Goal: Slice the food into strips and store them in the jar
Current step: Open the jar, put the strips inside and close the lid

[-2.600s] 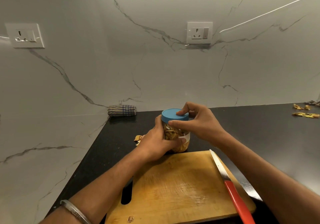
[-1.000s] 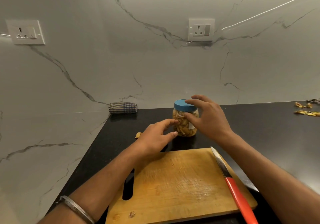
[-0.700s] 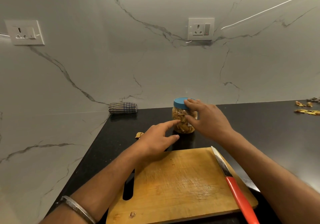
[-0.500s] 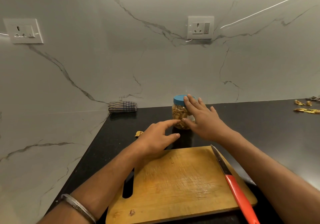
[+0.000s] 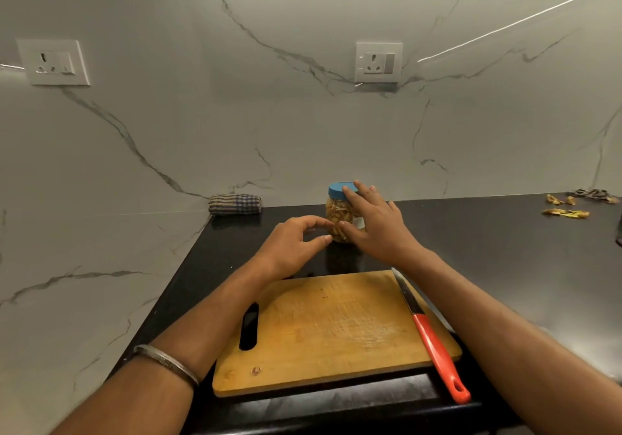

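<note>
The black counter [image 5: 505, 249] stretches out beneath both forearms and runs well past the right hand [image 5: 377, 229] to its far side, meeting the marble wall [image 5: 235, 115] beyond the fingertips. Nearer the person than both hands lies the wooden cutting board [image 5: 330, 330], its slot handle under the left forearm and its top bare apart from a few crumbs. The red-handled knife [image 5: 429, 337] lies along the board's edge on the right-hand side, just inside the right forearm, blade tip pointing toward the right wrist. The jar [image 5: 338, 216], upright on the counter just beyond the board, is filled with yellowish strips [image 5: 336, 214] and capped with its blue lid [image 5: 338, 190]; the right hand's straight, spread fingers rest flat against its side and lid without curling round it. The left hand [image 5: 292, 242] hovers just beside the jar, fingers loosely bent and holding nothing, fingertips close to the glass. A folded checked cloth [image 5: 234, 203] sits beyond the left hand against the wall. Peel scraps [image 5: 567, 212] lie well off to the right hand's outer side.
</note>
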